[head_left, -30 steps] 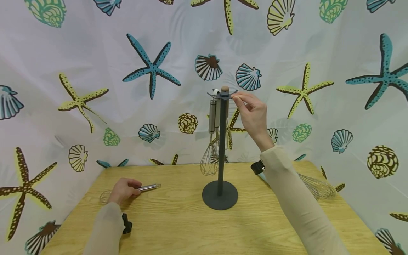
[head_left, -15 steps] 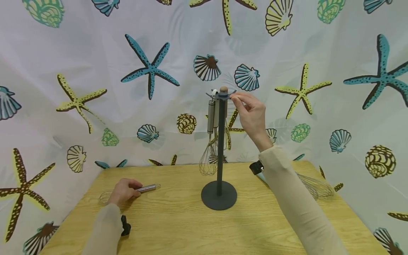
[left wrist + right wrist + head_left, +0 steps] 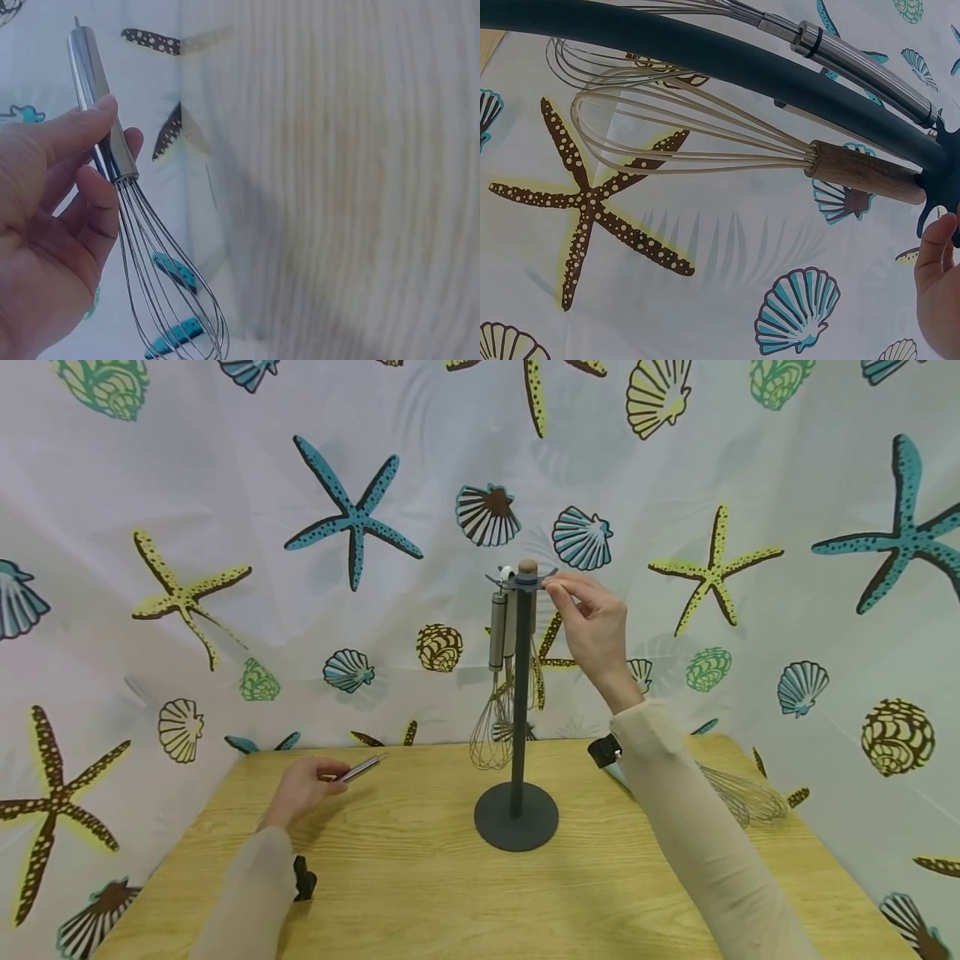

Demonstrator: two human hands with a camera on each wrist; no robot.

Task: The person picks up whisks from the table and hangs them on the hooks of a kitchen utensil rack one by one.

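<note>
My left hand (image 3: 303, 789) holds a small metal whisk (image 3: 112, 142) by its shiny handle, thumb on one side and fingers on the other. In the left wrist view its wire loops point down and right. At the top of a dark upright stand (image 3: 520, 693), my right hand (image 3: 596, 622) pinches one of the hooks with thumb and fingertips. Several whisks hang from the stand's other hooks. Among them are one with a steel handle (image 3: 870, 75) and one with a wooden handle (image 3: 862, 172) and pale loops.
On the right of the wooden table (image 3: 420, 893), partly behind the right sleeve, lies another wire whisk (image 3: 742, 797) with a light blue handle. The stand's round base (image 3: 517, 831) rests mid-table. A shell-and-starfish patterned curtain (image 3: 420, 443) surrounds the table's back and sides.
My left hand has raised the whisk from the table and moved it slightly right and away from me, its handle tilting upward. My right hand stays on the stand's hook.
</note>
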